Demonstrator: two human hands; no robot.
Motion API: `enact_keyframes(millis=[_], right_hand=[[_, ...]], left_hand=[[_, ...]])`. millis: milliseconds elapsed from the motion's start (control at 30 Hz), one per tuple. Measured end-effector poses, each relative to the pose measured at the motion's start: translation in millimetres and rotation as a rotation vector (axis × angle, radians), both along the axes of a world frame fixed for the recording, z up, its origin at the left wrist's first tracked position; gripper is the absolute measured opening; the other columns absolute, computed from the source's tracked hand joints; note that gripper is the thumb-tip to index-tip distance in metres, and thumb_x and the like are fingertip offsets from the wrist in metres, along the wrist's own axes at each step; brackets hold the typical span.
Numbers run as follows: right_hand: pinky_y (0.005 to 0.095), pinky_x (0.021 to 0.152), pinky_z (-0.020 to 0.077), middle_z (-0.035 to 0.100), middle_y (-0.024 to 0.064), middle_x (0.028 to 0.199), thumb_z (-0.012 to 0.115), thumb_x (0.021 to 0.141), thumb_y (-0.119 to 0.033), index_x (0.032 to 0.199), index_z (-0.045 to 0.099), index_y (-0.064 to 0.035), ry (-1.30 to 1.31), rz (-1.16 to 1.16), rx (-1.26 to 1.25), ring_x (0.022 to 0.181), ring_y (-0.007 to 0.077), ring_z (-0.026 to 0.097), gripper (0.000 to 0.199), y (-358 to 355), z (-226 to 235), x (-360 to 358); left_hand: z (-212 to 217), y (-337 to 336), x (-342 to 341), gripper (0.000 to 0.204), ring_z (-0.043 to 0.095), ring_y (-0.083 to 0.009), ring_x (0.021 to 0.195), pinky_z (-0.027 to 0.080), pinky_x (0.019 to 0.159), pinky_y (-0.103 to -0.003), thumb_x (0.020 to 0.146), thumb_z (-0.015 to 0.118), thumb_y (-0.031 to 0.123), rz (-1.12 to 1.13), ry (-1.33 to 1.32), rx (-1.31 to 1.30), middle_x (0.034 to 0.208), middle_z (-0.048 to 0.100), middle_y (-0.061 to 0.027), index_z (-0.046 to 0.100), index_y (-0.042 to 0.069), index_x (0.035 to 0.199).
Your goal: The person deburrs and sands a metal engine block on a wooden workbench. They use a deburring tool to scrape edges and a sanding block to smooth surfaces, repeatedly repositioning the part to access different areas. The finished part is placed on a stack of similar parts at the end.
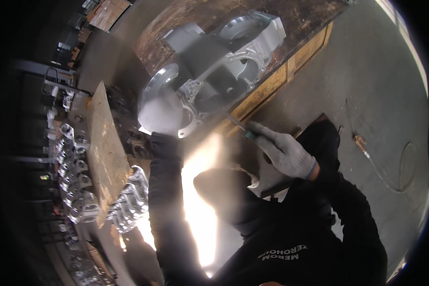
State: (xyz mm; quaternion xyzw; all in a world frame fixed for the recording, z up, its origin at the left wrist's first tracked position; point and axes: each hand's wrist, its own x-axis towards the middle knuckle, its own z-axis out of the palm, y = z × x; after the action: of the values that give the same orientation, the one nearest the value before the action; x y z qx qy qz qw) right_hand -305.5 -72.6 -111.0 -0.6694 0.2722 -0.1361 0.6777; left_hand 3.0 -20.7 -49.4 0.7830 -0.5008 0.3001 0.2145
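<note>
The boxy silver-grey casting with round openings (210, 56) looks metallic — satin walls, glossy rims; the blotchy brown tabletop (176, 16) rough; the off-white knitted gloves (289, 154) matt cloth.

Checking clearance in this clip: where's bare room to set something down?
Floor lies bare between the bench's wooden side and the hose; worktop lies bare right of the grey casting. Crowded: the casting's left end, around the left hand, and farther left, where metal parts flank the tan board.
</note>
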Motion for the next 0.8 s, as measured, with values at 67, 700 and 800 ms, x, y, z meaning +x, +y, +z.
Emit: enact_keyframes(millis=[67, 700, 800], right_hand=[[0.0370, 0.074, 0.0586, 0.072, 0.0143, 0.095, 0.063, 0.106, -0.018, 0.151, 0.058, -0.0074, 0.313, -0.150, -0.466, 0.087, 0.0236, 0.075, 0.046, -1.8, 9.1, -21.4], [0.0540, 0.064, 0.0539, 0.071, 0.0165, 0.083, 0.067, 0.098, -0.026, 0.134, 0.069, -0.0137, 0.244, -0.074, -1.064, 0.070, 0.0388, 0.069, 0.038, -19.4, -5.4, 28.6], [0.0427, 0.062, 0.0530, 0.070, 0.0106, 0.081, 0.064, 0.102, -0.021, 0.139, 0.067, -0.0092, 0.016, -0.186, -0.548, 0.066, 0.0269, 0.066, 0.039, -18.1, -11.3, 60.8]], left_hand=[[-2.2, 1.0, 2.0, 0.028, 0.073, -0.0324, 0.090, 0.059, 0.081, -0.044, 0.096, 0.060, 0.022, -0.018, -0.026, -0.045, 0.102, 0.077, -0.0117, 0.077, 0.026, 0.118], [-1.4, 6.0, -0.3, 0.069, 0.065, -0.0361, 0.049, 0.057, 0.059, -0.046, 0.107, 0.042, 0.048, 0.124, 0.046, 0.088, 0.054, 0.064, -0.0170, 0.073, 0.005, 0.061], [-1.2, 5.9, -0.6, 0.072, 0.069, -0.0377, 0.056, 0.058, 0.063, -0.048, 0.107, 0.042, 0.051, 0.163, 0.080, 0.131, 0.059, 0.066, -0.0192, 0.074, 0.004, 0.064]])
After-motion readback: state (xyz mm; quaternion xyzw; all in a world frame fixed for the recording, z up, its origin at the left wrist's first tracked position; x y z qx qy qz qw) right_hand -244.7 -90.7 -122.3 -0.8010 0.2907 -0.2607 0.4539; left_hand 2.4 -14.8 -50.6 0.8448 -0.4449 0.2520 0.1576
